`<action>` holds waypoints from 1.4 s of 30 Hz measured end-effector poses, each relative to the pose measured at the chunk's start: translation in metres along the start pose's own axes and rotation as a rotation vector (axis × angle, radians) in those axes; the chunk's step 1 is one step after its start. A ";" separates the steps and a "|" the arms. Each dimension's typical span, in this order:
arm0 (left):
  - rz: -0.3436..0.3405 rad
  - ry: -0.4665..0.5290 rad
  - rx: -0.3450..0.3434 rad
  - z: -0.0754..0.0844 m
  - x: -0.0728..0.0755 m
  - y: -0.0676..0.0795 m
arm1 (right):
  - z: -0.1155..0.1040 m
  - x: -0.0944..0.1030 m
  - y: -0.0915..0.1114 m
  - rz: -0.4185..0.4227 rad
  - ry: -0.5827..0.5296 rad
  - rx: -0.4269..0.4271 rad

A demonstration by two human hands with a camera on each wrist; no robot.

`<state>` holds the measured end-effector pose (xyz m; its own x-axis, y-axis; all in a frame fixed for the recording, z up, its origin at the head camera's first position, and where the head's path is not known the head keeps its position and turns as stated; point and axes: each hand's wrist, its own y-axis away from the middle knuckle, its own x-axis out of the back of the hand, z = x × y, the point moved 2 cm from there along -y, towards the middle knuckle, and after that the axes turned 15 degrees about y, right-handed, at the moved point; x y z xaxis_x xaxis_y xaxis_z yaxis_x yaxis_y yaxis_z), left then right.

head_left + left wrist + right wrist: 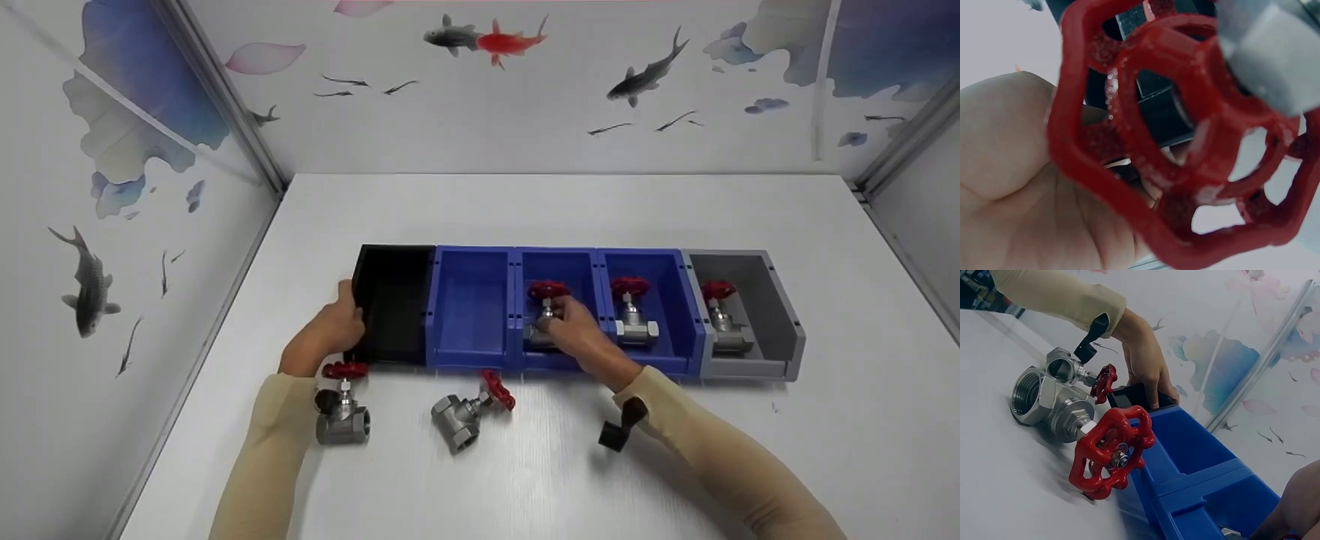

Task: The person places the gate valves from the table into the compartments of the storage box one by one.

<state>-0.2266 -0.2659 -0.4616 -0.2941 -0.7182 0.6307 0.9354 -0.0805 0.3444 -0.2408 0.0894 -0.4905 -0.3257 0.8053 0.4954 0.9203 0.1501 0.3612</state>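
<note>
The person's right hand (581, 330) pinches a silver metal valve (537, 337) with a red lobed handwheel (548, 289), its finger and thumb at the neck just below the wheel; the valve is inside the middle blue plastic bin (559, 262). The left hand (330, 330) grips the outer side wall of the black plastic bin (396, 300). The valve looks dense and rigid, so it should handle as heavy for its bulk and hardly fragile, though its smooth metal may slip in dry fingers. The narrow neck seems a good place to take hold; the wheel might turn. Its long axis runs from the thick body, nearest the person, to the wheel, which points toward the bin's back wall; whether it stands or lies, I cannot tell. On the white bench (525, 480), the left loose valve (345, 424) points its wheel toward the bins, while the right loose valve (456, 424) lies slanted, wheel away and to the right.
</note>
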 end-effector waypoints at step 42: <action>-0.006 -0.004 0.003 0.000 0.000 0.000 | 0.000 0.001 0.001 -0.018 0.013 -0.043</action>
<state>-0.2269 -0.2656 -0.4616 -0.3008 -0.7152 0.6309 0.9328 -0.0829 0.3507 -0.2406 0.0902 -0.4897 -0.3455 0.7950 0.4987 0.9041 0.1396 0.4038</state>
